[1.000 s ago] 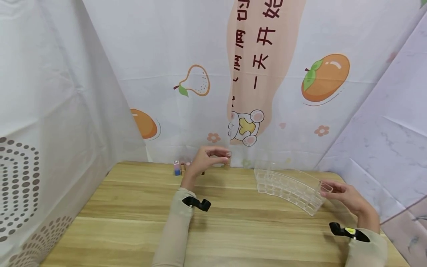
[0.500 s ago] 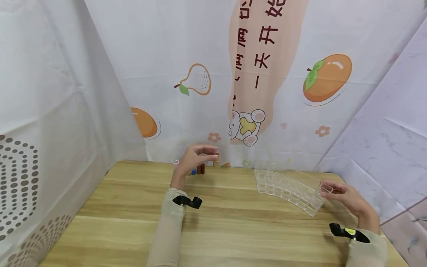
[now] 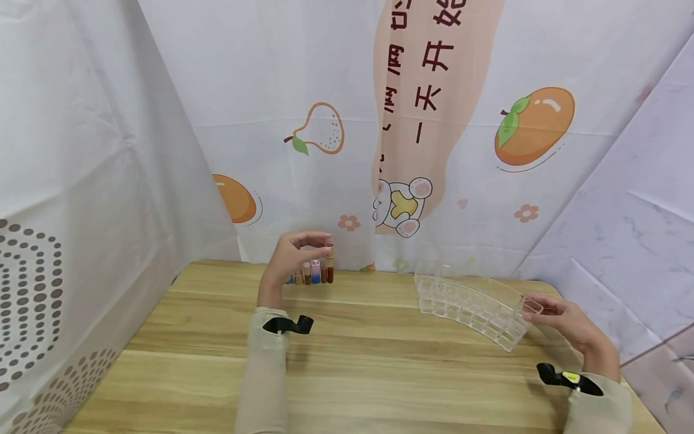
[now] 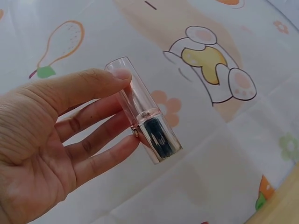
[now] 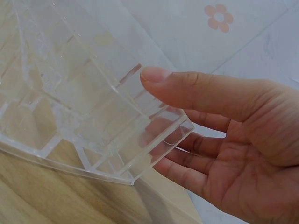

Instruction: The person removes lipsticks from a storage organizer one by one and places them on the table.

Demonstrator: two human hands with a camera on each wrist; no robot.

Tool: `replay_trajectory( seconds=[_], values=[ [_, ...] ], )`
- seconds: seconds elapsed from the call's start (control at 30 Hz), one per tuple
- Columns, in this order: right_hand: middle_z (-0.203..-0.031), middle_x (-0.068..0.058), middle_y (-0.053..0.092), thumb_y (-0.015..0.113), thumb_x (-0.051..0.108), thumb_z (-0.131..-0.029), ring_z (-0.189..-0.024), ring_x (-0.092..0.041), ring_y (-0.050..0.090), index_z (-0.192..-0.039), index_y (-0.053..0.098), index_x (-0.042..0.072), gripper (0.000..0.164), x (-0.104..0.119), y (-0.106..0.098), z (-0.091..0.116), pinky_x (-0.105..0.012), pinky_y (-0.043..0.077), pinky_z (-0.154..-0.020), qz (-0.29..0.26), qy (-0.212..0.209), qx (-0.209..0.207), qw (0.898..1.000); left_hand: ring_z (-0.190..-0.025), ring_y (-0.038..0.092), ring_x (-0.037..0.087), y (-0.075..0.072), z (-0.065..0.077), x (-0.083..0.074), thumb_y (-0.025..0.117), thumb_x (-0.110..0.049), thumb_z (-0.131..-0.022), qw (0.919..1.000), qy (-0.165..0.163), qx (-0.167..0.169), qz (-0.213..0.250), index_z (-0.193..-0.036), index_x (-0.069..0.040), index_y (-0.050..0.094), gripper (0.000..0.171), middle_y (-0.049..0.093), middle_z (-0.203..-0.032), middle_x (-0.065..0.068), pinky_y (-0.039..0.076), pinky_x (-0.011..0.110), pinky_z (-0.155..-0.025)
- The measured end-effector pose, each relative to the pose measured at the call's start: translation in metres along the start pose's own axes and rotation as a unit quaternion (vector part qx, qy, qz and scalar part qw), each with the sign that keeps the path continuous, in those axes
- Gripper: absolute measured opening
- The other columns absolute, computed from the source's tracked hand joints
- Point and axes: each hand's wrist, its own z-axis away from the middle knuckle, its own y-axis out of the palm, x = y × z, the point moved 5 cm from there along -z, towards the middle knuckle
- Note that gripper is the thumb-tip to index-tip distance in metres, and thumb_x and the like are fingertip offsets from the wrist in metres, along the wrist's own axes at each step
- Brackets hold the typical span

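In the head view my left hand (image 3: 290, 259) is raised at the back of the table, over a row of small lipstick tubes (image 3: 315, 274). Between its thumb and fingers it pinches a lipstick (image 4: 160, 136) with a clear cap and a shiny gold base, tilted in the left wrist view. My right hand (image 3: 566, 322) grips the right end of a clear, curved, stepped lipstick organizer (image 3: 466, 308). The right wrist view puts the thumb on the organizer's upper side, with the fingers behind and under its end wall (image 5: 161, 144).
The wooden table (image 3: 368, 361) runs back to a white printed curtain (image 3: 260, 120). A perforated white panel (image 3: 27, 301) stands at the left, and a marbled sheet (image 3: 645, 241) hangs at the right. Bare wood lies between the tubes and the organizer.
My left hand has moved left with the lipstick, from right of the row to above its right end. The right hand and the organizer stay in place.
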Motion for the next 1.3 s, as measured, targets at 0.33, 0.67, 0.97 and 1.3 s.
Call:
replay_trajectory(
  seconds=[0.33, 0.67, 0.97, 1.3],
  values=[
    [-0.116, 0.028, 0.069, 0.066, 0.0, -0.096, -0.103, 0.013, 0.062, -0.136, 0.066, 0.016, 0.043, 0.002, 0.001, 0.0, -0.009, 0.052, -0.081, 0.014, 0.005, 0.0, 1.0, -0.098, 0.07, 0.01, -0.032, 0.013, 0.007, 0.077, -0.003, -0.089, 0.9981, -0.009, -0.059, 0.013, -0.121, 0.006, 0.07, 0.033, 0.076, -0.101, -0.01, 0.058, 0.024, -0.085],
    [-0.117, 0.028, 0.068, 0.064, -0.003, -0.096, -0.105, 0.014, 0.061, -0.134, 0.066, 0.016, 0.043, 0.002, 0.0, -0.001, -0.008, 0.051, -0.081, 0.003, 0.0, 0.005, 1.0, -0.097, 0.068, 0.007, -0.058, 0.026, 0.016, 0.076, 0.0, -0.09, 0.9939, -0.003, -0.109, 0.02, -0.12, 0.01, 0.068, 0.033, 0.075, -0.101, -0.011, 0.058, 0.021, -0.085],
    [-0.117, 0.027, 0.069, 0.064, -0.004, -0.096, -0.104, 0.014, 0.061, -0.135, 0.065, 0.014, 0.043, 0.002, 0.0, -0.001, -0.009, 0.051, -0.081, 0.003, -0.004, 0.005, 1.0, -0.095, 0.069, 0.006, -0.073, 0.035, 0.023, 0.074, 0.004, -0.089, 0.9912, 0.015, -0.126, 0.039, -0.118, 0.01, 0.069, 0.03, 0.076, -0.101, -0.012, 0.057, 0.02, -0.086],
    [-0.116, 0.028, 0.068, 0.066, 0.002, -0.097, -0.104, 0.012, 0.062, -0.141, 0.057, -0.001, 0.045, 0.002, 0.001, 0.002, -0.011, 0.053, -0.081, 0.019, 0.014, 0.003, 1.0, -0.095, 0.07, 0.005, -0.086, 0.046, 0.034, 0.073, 0.003, -0.09, 0.9901, -0.011, -0.138, 0.024, -0.123, 0.012, 0.066, 0.034, 0.076, -0.103, -0.013, 0.057, 0.019, -0.083]
  ],
)
